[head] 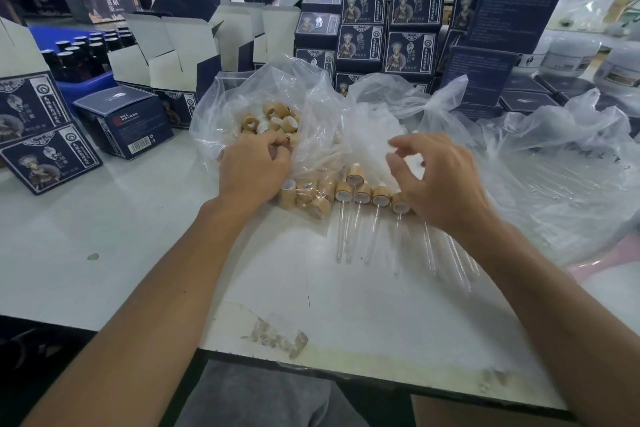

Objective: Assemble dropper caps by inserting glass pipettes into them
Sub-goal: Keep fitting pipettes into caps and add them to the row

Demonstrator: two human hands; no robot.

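Note:
A clear plastic bag (pixel 311 94) holds several bamboo dropper caps (pixel 277 118). My left hand (pixel 254 166) reaches into its mouth, fingers curled round a cap among the pile. More loose caps (pixel 304 196) lie under the bag's film below that hand. Several assembled droppers (pixel 362 197) lie in a row on the white table (pixel 138 236), their glass pipettes (pixel 341 236) pointing toward me. My right hand (pixel 440 184) hovers over the right end of that row, fingers loosely curved, thumb and forefinger apart, nothing visibly held. A second clear bag (pixel 561 177) with glass pipettes spreads to the right.
Dark blue product boxes (pixel 412 7) are stacked behind the bags and at the left (pixel 41 135). Open white-lined cartons (pixel 166 55) stand at the back left beside a blue crate of dark bottles (pixel 83 55). White jars (pixel 571 52) sit back right. The table's chipped front edge (pixel 277 340) is close.

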